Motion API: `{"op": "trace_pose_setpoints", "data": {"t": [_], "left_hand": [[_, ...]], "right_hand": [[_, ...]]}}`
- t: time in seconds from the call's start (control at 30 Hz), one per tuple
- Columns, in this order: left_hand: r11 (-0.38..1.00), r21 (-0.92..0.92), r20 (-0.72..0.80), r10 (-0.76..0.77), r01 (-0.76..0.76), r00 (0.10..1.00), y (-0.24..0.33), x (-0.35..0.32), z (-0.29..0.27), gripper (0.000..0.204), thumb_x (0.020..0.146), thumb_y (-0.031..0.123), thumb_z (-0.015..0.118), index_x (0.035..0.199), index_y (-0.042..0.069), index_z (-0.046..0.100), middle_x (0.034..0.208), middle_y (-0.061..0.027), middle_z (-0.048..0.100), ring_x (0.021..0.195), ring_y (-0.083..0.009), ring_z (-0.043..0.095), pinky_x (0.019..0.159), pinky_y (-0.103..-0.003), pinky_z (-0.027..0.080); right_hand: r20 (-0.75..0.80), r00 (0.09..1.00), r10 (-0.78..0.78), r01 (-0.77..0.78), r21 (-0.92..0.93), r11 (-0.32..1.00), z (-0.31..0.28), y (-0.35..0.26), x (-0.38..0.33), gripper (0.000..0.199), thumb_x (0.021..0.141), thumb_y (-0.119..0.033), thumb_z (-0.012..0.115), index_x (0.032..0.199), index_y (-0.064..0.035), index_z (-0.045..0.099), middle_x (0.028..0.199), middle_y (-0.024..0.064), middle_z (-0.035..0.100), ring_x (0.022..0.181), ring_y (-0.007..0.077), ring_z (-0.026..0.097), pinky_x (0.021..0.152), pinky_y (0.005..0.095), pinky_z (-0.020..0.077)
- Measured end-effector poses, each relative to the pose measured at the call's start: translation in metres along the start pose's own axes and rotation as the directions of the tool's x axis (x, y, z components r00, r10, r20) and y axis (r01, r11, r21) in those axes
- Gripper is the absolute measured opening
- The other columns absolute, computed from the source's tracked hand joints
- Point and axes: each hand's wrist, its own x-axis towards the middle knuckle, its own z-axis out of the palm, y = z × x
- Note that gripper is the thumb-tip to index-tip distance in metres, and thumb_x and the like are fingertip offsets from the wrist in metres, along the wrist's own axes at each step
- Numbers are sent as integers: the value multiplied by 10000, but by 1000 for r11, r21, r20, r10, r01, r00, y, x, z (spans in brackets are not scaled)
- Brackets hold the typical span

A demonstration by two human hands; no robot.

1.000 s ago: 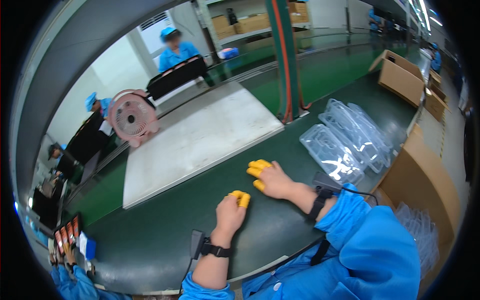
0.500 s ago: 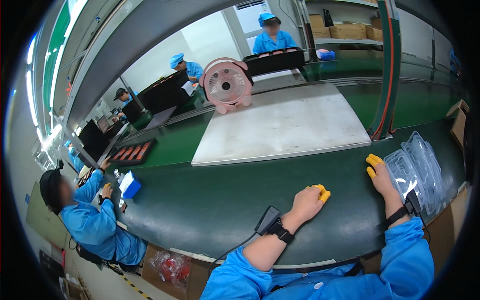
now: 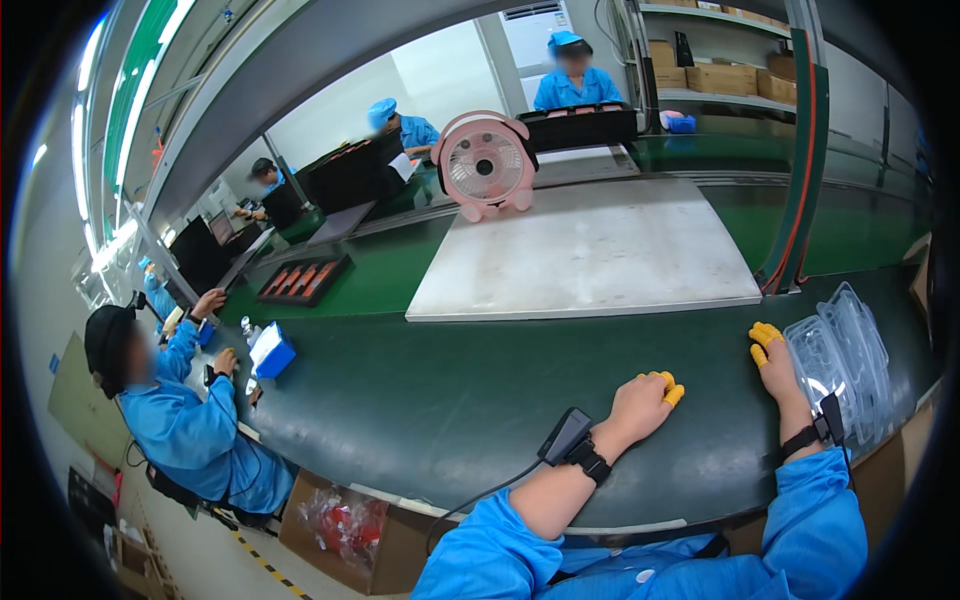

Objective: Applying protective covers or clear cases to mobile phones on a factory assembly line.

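My left hand (image 3: 645, 408) rests on the dark green worktop, its fingers curled in a loose fist. Yellow finger cots cover its fingertips, and nothing shows in it. To the right, my right hand (image 3: 774, 362) lies with its fingers reaching forward and the thumb apart, also in yellow cots, holding nothing visible. Right beside it is a stack of clear plastic trays (image 3: 840, 365); I cannot tell whether the hand touches them. Each wrist carries a black strapped-on device. Beyond both hands lies a large white board (image 3: 590, 260).
A pink fan (image 3: 487, 165) stands at the board's far left edge. A green post (image 3: 800, 170) rises at its right. Further left are a black tray with orange-red pieces (image 3: 303, 280), a blue box (image 3: 275, 352) and a seated co-worker (image 3: 195, 410). A cardboard box (image 3: 360, 540) is below the front edge.
The whole view has turned slightly left, so most things sit further right in the picture. My hands keep their poses. The left co-worker's far hand has shifted away from the black tray.
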Motion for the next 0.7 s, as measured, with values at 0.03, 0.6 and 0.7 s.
{"op": "trace_pose_setpoints", "data": {"t": [0.03, 0.6, 0.7], "left_hand": [[1000, 0, -2, 2, -2, 1000, -1, 1, 1, 261, 872, 255, 526, 842, 9, 606, 799, -166, 626, 799, -335, 590, 706, -424, 465], [892, -424, -78, -210, 158, 975, -103, -10, -44, 188, 835, 79, 506, 963, 11, 625, 800, -79, 630, 693, -160, 568, 644, -280, 451], [773, -610, -170, -341, 173, 925, -136, -12, -56, 199, 844, 52, 470, 962, -15, 615, 826, -45, 619, 694, -131, 542, 663, -251, 436]], "right_hand": [[-1, 1000, -1, 1, -1, 1000, 0, 1, 0, 296, 816, -101, 561, 1100, -25, 595, 1223, 155, 534, 1184, 328, 439, 1025, 392, 315], [-44, 999, 12, -9, 65, 998, 2, 9, -1, 264, 806, -57, 565, 1062, -15, 612, 1163, 157, 570, 1135, 321, 483, 997, 374, 350], [-42, 999, -5, 7, 48, 999, 2, 5, -1, 267, 802, -51, 565, 1062, -14, 613, 1163, 161, 568, 1134, 324, 483, 997, 375, 350]]}}
